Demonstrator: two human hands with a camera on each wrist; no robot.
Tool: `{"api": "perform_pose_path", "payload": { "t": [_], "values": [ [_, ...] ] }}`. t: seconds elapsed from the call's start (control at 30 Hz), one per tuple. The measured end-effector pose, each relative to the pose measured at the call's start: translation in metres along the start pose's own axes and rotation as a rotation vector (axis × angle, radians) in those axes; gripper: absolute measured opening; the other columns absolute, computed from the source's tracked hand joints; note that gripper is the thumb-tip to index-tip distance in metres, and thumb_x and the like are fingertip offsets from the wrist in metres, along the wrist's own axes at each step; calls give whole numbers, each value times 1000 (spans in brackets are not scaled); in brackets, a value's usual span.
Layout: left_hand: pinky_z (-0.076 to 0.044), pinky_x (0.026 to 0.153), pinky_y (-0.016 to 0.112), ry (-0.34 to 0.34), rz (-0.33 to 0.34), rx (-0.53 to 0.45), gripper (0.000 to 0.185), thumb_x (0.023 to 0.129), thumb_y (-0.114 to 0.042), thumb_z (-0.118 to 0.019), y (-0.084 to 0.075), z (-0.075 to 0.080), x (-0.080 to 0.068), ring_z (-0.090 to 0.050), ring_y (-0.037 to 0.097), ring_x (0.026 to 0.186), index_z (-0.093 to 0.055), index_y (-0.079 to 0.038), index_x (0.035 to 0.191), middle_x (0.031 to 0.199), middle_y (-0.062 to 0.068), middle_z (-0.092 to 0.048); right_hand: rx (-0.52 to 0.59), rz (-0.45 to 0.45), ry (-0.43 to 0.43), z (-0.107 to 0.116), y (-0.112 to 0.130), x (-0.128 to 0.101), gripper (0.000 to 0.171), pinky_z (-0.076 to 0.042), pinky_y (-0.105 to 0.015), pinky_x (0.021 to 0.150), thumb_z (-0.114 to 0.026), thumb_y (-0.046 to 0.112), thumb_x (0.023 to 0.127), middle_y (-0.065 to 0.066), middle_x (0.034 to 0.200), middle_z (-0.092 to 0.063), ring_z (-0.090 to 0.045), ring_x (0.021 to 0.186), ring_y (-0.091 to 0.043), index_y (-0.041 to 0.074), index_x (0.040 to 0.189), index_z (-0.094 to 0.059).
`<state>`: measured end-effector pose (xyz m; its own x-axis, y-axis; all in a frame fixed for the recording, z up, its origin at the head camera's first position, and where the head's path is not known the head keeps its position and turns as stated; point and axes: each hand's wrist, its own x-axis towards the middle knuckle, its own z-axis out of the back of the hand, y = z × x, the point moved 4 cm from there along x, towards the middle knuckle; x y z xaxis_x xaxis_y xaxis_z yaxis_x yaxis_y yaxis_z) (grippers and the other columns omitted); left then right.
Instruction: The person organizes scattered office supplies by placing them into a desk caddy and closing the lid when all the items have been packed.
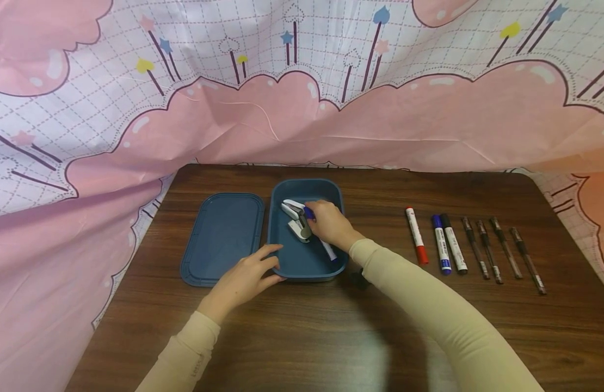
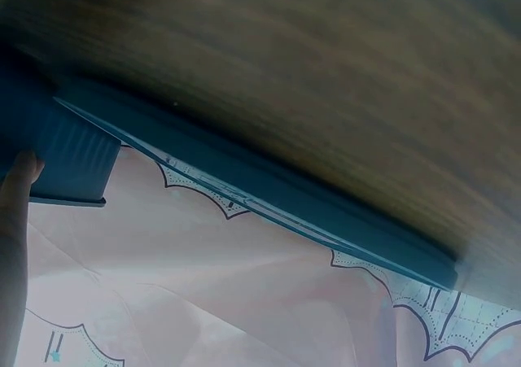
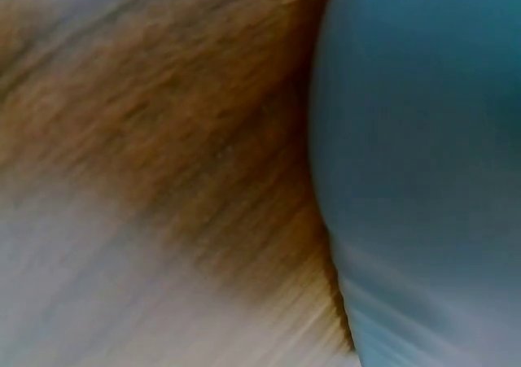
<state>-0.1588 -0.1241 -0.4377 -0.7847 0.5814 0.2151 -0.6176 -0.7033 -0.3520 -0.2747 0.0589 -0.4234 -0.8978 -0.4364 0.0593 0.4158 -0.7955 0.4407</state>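
Marker [image 1: 327,249]: blue cap [image 1: 309,213] points far-left, long axis diagonal; I can't see its middle.
Right fingers [image 1: 322,209]: grasping it.
Left fingers [image 1: 267,251]: released, touching box [image 1: 298,262].

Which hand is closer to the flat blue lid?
The left hand. It touches the blue box at its near left corner, right beside the lid. The right hand is farther away, over the box, holding a marker.
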Motion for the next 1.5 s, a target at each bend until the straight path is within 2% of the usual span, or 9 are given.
{"api": "perform_pose_path", "payload": {
  "t": [0.23,0.53,0.67,0.9,1.27,1.5],
  "values": [
    [-55,69,26,3,6,-3,18,87,-28,-73,0,0,0,-67,10,79,-68,-15,98,142,10,-51,-26,3,54,-3,1,0,43,-54,-41,93,-63,10,91,-23,127,-61,-62,116,-33,-3,132,-55],
    [-55,68,25,6,11,-1,17,87,-27,-73,0,-1,0,-65,8,77,-68,-15,97,141,9,-51,-65,41,112,-5,0,0,34,-58,-41,84,-63,8,91,-20,116,-67,-67,105,-31,-3,123,-59],
    [-55,68,25,18,18,-9,16,88,-27,-72,0,-2,1,-65,7,75,-68,-15,98,142,9,-51,-77,57,108,-5,0,0,30,-58,-41,82,-64,7,90,-20,112,-68,-68,102,-30,-3,118,-61],
    [-55,70,27,43,35,-15,17,90,-29,-70,1,-2,1,-65,8,76,-68,-15,100,143,8,-50,-113,52,119,-8,-1,0,29,-57,-40,82,-64,7,89,-19,110,-69,-68,99,-28,-2,117,-63],
    [-54,66,23,21,15,-21,17,87,-26,-73,-1,0,1,-64,7,74,-68,-14,98,142,11,-50,-125,54,126,-9,-1,-1,32,-56,-39,87,-64,8,90,-19,114,-68,-66,105,-28,-2,120,-62],
    [-54,67,26,25,13,-20,18,87,-27,-72,-1,-1,1,-64,7,73,-68,-13,98,142,11,-50,-131,60,106,-6,0,-1,30,-56,-39,85,-64,8,89,-19,112,-68,-66,102,-27,-2,118,-63]
  ]
}}
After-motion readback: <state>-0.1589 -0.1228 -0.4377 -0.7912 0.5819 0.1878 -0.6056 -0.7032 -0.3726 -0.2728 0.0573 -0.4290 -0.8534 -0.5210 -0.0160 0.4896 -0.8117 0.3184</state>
